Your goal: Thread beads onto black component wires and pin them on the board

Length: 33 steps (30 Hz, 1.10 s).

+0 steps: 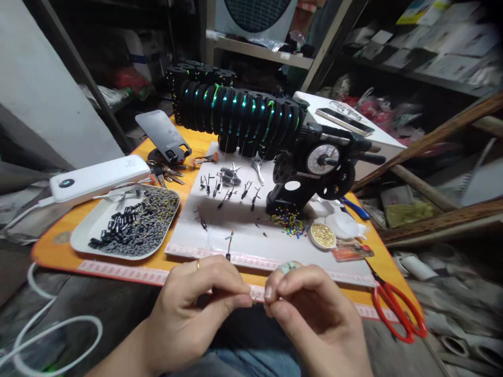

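My left hand (204, 309), with a ring on one finger, is closed in a pinch near the table's front edge. A tiny shiny bit shows at its fingertips, too small to name. Beside it, my right hand (310, 309) also pinches with thumb and fingers; what lies between them is hidden. A pale greenish wrap (288, 267) covers one of its fingertips. The two pinches nearly meet. Just beyond them is a white board (243, 230), where small black-bodied pieces with thin stems (229, 246) lie in loose rows.
A black geared winder with a dial (323, 158) and ribbed spools (243, 118) stands behind. At left are a tray (118, 256) of grey and black parts and a white power bank (98, 178). Colourful beads (291, 222), a dish of gold bits (323, 236) and red scissors (396, 309) lie right.
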Tool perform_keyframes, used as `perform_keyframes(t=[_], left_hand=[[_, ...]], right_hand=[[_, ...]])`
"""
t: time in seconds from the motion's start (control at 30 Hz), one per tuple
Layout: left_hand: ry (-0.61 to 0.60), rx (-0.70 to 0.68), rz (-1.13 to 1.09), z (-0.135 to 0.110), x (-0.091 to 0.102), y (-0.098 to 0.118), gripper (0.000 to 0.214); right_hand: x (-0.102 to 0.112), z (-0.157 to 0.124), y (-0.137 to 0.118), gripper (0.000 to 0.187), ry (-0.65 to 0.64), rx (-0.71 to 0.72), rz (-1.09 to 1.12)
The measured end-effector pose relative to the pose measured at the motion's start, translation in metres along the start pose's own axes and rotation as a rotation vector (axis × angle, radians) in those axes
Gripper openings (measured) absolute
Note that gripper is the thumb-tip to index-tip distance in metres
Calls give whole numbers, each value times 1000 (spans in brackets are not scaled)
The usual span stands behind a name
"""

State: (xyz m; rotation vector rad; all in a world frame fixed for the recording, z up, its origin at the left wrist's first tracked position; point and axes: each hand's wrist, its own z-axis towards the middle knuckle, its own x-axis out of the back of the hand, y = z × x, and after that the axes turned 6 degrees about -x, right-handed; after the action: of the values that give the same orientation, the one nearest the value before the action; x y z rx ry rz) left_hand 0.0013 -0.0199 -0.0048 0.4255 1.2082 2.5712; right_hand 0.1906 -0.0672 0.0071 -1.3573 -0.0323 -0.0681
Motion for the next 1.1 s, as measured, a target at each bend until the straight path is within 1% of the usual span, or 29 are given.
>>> perform_keyframes(t=[0.03, 0.07, 0.1, 0.17, 0.27, 0.33, 0.37, 0.43, 0.5, 0.57, 0.67, 0.7, 0.8, 0.87, 0.9, 1.0, 1.1], left_hand=[[40, 44, -23, -2, 0, 2, 21], [66, 84, -44, -3, 0, 3, 20], [83, 118, -61, -5, 1, 4, 20], [93, 173, -72, -5, 2, 5, 19], [76, 177, -43, -4, 5, 4, 21], [63, 158, -6, -3, 6, 2, 22], [51, 146, 16, -2, 7, 2, 22], [25, 124, 64, -3, 8, 1, 21], [1, 106, 103, -4, 10, 1, 20], [-12, 97, 127, -5, 12, 0, 21], [-9, 116, 154, -6, 14, -3, 22], [-2, 124, 167, -6, 14, -4, 22], [8, 110, 224, -3, 10, -6, 20], [10, 56, 247, -1, 7, -6, 21], [10, 30, 241, 0, 6, -6, 22], [15, 13, 167, 2, 3, -5, 25], [33, 60, 100, 3, 3, -5, 25]], right_hand=[[-3, 0, 2, 23, 28, 116, -40], [-5, 0, 2, 30, 46, 234, -136], [-5, 1, 2, 35, 55, 335, -269], [-3, 1, 0, 38, 43, 472, -551], [3, -1, -2, 30, -22, 563, -841], [6, -3, -1, 28, -14, 603, -962], [6, -3, 0, 26, 10, 614, -998], [6, -2, 0, 20, 60, 633, -1024], [5, 0, -1, 13, 56, 648, -1029], [6, 2, -3, 11, 24, 608, -1019], [7, 3, -6, 14, -19, 508, -957], [7, 3, -6, 15, -25, 504, -948], [5, 5, -1, 14, -26, 603, -991], [2, 9, 3, 13, -34, 679, -1008], [0, 11, 6, 14, -37, 692, -995], [-3, 18, 8, 19, -35, 662, -858], [-4, 20, 5, 23, -115, 547, -670]])
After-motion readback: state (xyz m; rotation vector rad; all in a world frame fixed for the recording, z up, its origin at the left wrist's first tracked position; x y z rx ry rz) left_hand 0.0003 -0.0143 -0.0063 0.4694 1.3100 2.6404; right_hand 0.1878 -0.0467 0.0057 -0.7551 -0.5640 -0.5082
